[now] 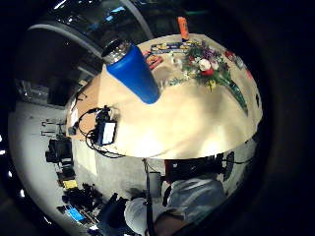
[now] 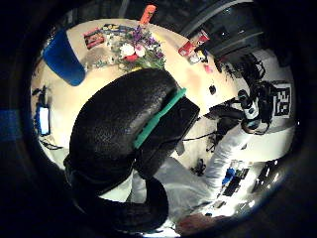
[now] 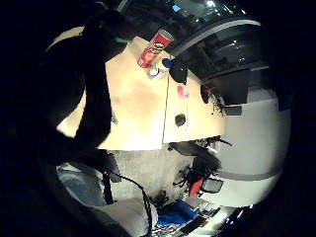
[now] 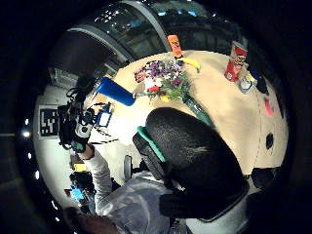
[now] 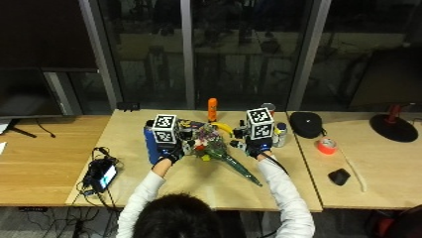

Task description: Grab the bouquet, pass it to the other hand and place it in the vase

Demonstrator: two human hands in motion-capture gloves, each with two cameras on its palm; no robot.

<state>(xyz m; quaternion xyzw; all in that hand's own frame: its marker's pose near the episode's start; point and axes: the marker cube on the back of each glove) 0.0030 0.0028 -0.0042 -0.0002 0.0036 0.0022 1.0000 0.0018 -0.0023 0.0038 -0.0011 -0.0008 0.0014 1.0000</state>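
Observation:
The bouquet (image 5: 210, 143) of purple, white and red flowers lies on the light wooden table (image 5: 198, 186), its green-wrapped stems (image 5: 242, 171) pointing toward the person's right. It also shows in the palm views (image 1: 206, 66) (image 2: 136, 49) (image 4: 163, 78). The blue vase (image 5: 150, 144) (image 1: 133, 73) (image 4: 114, 91) stands upright just left of the flowers. My left hand (image 5: 171, 152) hovers between vase and bouquet. On the other side of the flowers hovers my right hand (image 5: 254, 148). Both hold nothing and no fingers curl into any palm view.
Behind the bouquet stand an orange bottle (image 5: 212, 109) and a banana (image 5: 223, 128). A red crisp can (image 4: 235, 61) is near the right hand. A black pouch (image 5: 305, 123), red tape roll (image 5: 326, 145) and black mouse (image 5: 339, 176) lie to the right. A small screen device (image 5: 102, 173) with cables sits left.

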